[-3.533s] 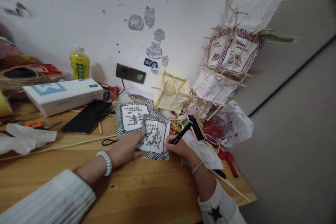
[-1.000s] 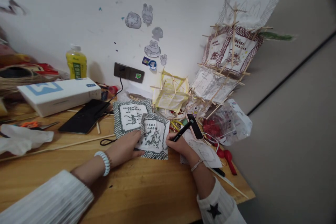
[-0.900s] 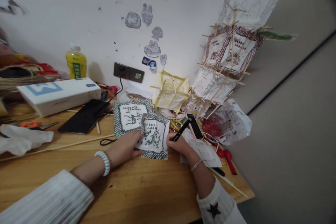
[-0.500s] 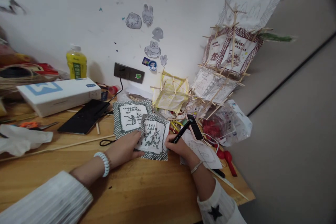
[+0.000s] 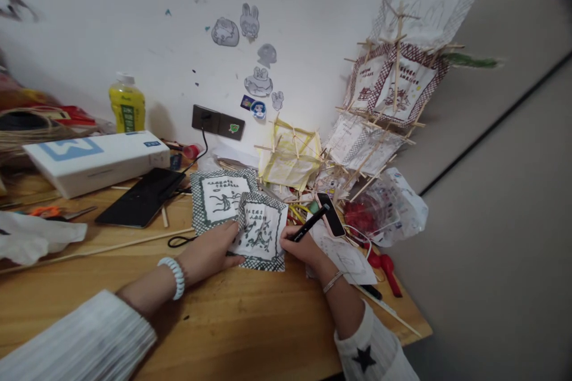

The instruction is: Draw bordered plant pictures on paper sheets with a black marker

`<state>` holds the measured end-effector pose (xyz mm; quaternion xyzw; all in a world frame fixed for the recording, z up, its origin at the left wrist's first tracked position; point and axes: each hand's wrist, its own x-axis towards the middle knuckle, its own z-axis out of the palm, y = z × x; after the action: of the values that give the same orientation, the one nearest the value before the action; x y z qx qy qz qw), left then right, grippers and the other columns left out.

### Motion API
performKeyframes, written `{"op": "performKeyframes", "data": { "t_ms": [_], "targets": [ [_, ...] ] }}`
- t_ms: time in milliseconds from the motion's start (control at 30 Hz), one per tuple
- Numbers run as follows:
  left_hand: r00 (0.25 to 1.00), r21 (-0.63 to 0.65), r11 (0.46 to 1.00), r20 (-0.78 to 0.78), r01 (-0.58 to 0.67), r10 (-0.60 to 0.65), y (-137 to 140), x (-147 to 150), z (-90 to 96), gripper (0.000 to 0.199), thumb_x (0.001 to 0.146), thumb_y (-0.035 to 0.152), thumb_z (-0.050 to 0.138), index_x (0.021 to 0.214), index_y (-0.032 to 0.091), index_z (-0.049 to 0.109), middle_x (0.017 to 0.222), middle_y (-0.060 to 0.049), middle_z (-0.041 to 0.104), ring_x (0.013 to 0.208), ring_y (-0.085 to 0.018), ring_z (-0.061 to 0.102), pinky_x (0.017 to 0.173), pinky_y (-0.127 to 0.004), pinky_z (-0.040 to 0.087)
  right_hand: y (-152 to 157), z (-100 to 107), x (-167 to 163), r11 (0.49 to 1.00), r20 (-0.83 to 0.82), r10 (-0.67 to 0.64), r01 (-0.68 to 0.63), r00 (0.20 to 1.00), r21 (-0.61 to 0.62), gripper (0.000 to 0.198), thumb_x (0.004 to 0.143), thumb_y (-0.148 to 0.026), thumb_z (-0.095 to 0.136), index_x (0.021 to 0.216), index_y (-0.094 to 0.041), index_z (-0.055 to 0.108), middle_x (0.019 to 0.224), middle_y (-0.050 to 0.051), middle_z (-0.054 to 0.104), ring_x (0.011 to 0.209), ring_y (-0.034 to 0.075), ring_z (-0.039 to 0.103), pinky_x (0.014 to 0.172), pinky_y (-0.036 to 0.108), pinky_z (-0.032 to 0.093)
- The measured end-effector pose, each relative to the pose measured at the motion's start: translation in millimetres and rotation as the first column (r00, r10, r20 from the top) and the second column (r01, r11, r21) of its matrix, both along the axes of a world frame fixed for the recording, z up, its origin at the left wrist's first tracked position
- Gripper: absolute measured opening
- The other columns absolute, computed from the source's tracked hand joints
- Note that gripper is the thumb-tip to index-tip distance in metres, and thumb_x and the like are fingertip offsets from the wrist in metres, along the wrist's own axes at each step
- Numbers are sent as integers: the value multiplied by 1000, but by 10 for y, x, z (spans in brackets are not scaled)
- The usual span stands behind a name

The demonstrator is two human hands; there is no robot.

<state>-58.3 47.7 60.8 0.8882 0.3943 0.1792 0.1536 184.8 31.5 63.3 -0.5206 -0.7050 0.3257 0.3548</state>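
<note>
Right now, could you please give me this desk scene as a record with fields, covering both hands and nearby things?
Left hand: touching the front drawing at its left edge
Right hand: gripping a black marker pen near the drawing's right edge
Rear drawing: partly covered by the front one
Left side: white box, yellow drink bottle behind it
Wall: rabbit sticker

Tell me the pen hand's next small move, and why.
Probably hatch the front sheet's right margin: it looks mostly white, while the bottom margin is cross-hatched. The right hand holds the pen by that edge, and the left hand rests on the sheet's left side.
</note>
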Motion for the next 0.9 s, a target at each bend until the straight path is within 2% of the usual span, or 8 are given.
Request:
{"op": "performKeyframes", "data": {
  "t_ms": [233,633,900],
  "targets": [
    [1000,4,1000,3,-8,8,3,1,-8,26,71,34,59,88,21,46,98,-12,60,95,-31,58,80,-39,47,7,22,-19,1000,13,26,-26,1000,4,15,62,-10,53,50,-17,49,52,-5,48,53,10,44,54,21,36],
    [1000,-9,1000,-2,-5,5,-11,6,21,26,72,30,62,90,21,45,100,-13,60,99,-31,58,82,-40,47,27,-16,46,998,51,-9,5,999,64,16,64,-11,52,50,-18,48,53,-4,48,55,10,44,55,22,36],
    [1000,-15,1000,8,-3,3,-6,2,12,25,71,32,61,87,20,45,99,-14,60,94,-32,59,80,-41,48,34,-15,60,995,70,-16,9,997,100,17,63,-10,50,50,-19,46,52,-4,47,54,11,42,54,23,35]
  ]
}}
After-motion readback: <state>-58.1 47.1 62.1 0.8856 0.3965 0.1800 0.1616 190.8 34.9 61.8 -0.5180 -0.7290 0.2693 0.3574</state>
